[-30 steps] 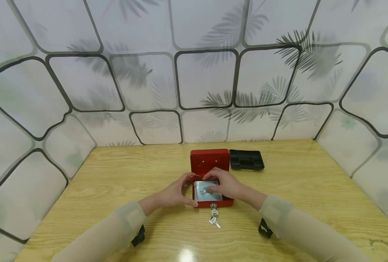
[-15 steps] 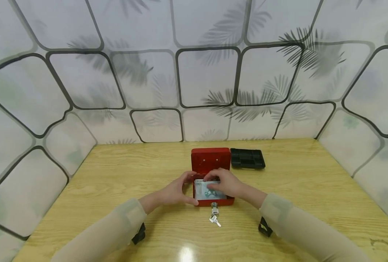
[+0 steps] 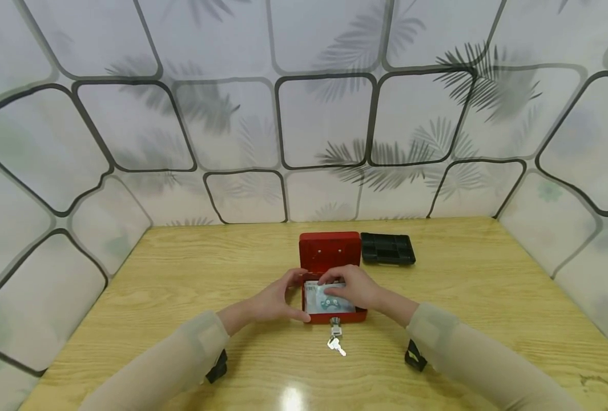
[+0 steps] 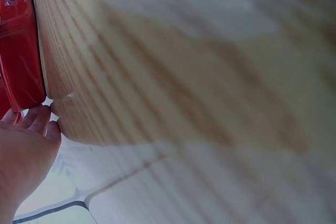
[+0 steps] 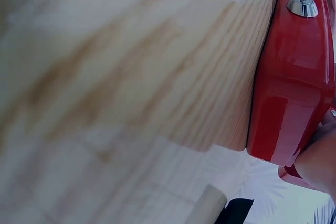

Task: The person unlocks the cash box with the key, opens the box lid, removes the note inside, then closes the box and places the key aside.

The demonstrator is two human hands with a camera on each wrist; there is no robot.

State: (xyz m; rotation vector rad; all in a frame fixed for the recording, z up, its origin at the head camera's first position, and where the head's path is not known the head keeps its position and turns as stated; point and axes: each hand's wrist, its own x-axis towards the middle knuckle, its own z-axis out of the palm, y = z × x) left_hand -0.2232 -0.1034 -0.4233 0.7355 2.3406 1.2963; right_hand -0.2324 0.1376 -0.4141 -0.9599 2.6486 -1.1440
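Note:
A red cash box (image 3: 339, 317) stands on the table with its lid (image 3: 330, 251) raised. Inside lie pale printed banknotes (image 3: 315, 301). My left hand (image 3: 275, 301) grips the box's left end, thumb at the front corner and fingers toward the back. In the left wrist view, fingertips (image 4: 39, 119) touch the red end wall. My right hand (image 3: 359, 288) reaches into the box, thumb over the notes and curled fingers at their back edge; it hides their right part. Keys (image 3: 337, 346) hang from the front lock (image 5: 303, 7).
A black compartment tray (image 3: 387, 249) lies right of the raised lid. The wooden table (image 3: 216, 251) runs back to a patterned cloth wall (image 3: 324, 123), with more cloth at both sides. Dark straps (image 3: 415, 357) sit under the sleeves.
The right hand has shifted the banknotes slightly rightward in the box, then stayed nearly still. The print beneath the thumb sits a little differently. The left hand keeps its place on the box.

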